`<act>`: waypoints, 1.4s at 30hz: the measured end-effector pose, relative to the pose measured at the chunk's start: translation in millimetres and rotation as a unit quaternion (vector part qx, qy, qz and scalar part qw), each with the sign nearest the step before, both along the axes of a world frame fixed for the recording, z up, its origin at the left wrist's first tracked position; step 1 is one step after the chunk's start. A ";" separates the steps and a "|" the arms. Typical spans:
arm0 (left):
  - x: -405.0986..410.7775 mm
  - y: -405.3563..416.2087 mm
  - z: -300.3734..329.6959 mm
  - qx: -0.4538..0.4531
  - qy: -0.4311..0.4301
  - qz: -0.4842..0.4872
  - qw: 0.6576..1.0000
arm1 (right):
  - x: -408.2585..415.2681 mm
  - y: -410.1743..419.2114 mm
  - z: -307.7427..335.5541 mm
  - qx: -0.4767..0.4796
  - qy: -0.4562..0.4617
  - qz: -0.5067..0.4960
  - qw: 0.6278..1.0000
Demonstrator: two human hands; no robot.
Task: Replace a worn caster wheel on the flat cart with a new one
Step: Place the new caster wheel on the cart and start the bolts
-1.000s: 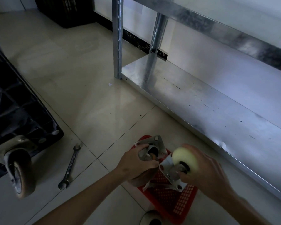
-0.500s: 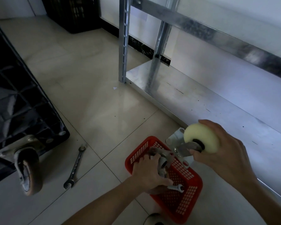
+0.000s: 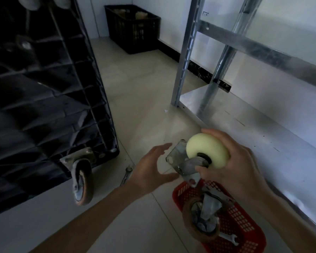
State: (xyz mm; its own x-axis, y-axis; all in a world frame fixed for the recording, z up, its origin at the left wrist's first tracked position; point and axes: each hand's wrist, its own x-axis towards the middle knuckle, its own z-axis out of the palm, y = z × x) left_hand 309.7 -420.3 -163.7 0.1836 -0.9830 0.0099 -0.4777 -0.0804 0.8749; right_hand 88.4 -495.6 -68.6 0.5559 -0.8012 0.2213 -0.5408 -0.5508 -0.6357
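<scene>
My right hand (image 3: 239, 167) grips a new caster (image 3: 206, 154) by its pale cream wheel, held above the floor with its metal mounting plate facing left. My left hand (image 3: 150, 170) hovers with spread fingers just left of that plate, its thumb close to the plate's lower edge. The black flat cart (image 3: 44, 106) stands tipped on its side at the left, ribbed underside showing. A brownish caster (image 3: 82, 179) is mounted at its lower corner. Another worn brown caster (image 3: 202, 218) lies in the red basket (image 3: 244, 225).
A wrench (image 3: 126, 175) lies on the tiled floor, partly hidden by my left wrist. A small spanner (image 3: 228, 237) lies in the basket. A metal shelving rack (image 3: 254, 125) runs along the right wall. A black crate (image 3: 133, 28) stands at the back.
My left hand let go of the worn caster, which now lies in the basket, and rose toward the new caster. My right hand lifted the new caster up and left. The view tilted toward the cart.
</scene>
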 end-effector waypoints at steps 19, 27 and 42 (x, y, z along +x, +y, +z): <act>67.4 83.6 79.5 -0.106 0.352 0.123 0.922 | 143.1 25.3 30.6 0.114 -0.280 0.071 0.951; 83.9 78.3 82.6 -0.103 0.384 0.204 0.895 | 165.6 38.1 18.0 0.194 -0.338 0.058 0.919; 151.1 105.7 131.6 -0.001 0.199 0.163 0.966 | 184.5 10.2 53.0 0.303 -0.007 0.271 0.914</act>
State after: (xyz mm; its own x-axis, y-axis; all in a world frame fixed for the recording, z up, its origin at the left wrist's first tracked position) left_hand 460.8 -314.6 -32.1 0.4726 -0.8726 -0.1236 -0.0533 -0.1683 0.9843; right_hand 273.0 -485.4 -15.5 0.9081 -0.3870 -0.1601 -0.2813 -0.2805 -0.9177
